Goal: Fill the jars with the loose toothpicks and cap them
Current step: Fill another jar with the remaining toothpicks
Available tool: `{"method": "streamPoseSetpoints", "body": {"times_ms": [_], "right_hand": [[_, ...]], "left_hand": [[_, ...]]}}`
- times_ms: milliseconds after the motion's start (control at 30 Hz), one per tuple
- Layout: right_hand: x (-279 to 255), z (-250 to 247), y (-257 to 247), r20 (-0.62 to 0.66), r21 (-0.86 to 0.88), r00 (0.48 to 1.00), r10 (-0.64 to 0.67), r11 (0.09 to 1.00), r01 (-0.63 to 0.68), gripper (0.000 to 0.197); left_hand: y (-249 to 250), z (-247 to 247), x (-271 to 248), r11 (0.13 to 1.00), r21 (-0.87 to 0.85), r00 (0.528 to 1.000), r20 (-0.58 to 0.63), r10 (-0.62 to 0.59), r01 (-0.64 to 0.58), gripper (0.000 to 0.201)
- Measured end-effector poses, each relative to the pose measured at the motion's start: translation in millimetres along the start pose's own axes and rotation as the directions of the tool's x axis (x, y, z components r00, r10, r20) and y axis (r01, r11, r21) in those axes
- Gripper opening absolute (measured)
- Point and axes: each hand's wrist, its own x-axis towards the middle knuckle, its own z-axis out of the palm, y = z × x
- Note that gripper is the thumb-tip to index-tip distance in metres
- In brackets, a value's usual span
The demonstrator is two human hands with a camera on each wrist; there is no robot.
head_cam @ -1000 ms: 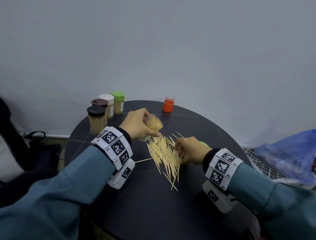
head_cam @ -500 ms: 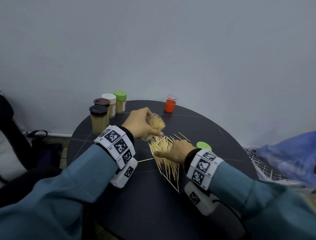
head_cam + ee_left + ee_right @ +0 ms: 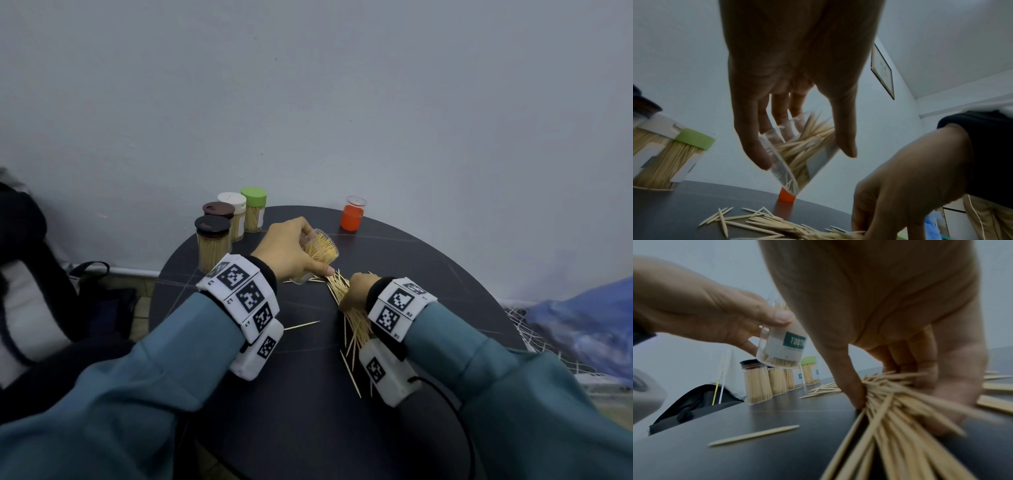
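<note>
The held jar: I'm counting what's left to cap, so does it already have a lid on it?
No: the clear jar in the left hand is tilted with its mouth open and toothpick tips showing inside it.

Pale toothpicks [image 3: 354,327] on the black table [image 3: 308,394] — orange jar [image 3: 351,215], green lid [image 3: 253,196].

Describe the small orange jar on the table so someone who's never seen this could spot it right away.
Start at the round dark table against the grey wall. At its far edge, right of the four capped toothpick jars, one small orange jar stands alone. It alone is orange with a clear lid, and no toothpicks show in it.
</note>
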Motion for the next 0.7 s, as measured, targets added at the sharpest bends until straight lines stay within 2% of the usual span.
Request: {"method": "streamPoseSetpoints", "body": {"times_ms": [233,367,433,500,567,700], "right_hand": [[-1.9,-3.3,5.7,0.045,-0.015,0.999,-0.011,1.0,0.012,0.038],[-4.7,-6.6,13.4,0.015,0.132,0.999,0.028,0.991,-0.03,0.04],[-3.9,-6.2,19.4,0.059,0.205,0.998,0.019,0.978,-0.031,0.033],[2.9,-3.6,24.5,0.154,0.423,0.988,0.018,0.902,-0.083,0.013],[4.9,-3.0,29.9,0.206,0.598,0.978,0.025,0.788,-0.146,0.02],[7.4,1.3,39.5,0.171,0.769,0.985,-0.029,0.629,-0.115,0.022]], "left_hand": [[3.2,0.7,-1.1,1.0,0.019,1.0,0.002,-0.007,0.007,0.063],[3.4,1.0,-1.9,1.0,0.023,1.0,0.006,-0.014,0.014,0.064],[4.0,1.0,-2.4,0.999,0.03,1.0,0.011,-0.019,0.018,0.065],[4.4,1.0,-2.5,0.999,0.032,1.0,0.019,-0.022,0.022,0.063],[3.9,1.6,-2.4,0.999,0.039,0.999,0.036,-0.038,0.036,0.06],[1.6,2.9,-1.1,0.997,0.041,0.995,0.062,-0.073,0.07,0.061]]}}
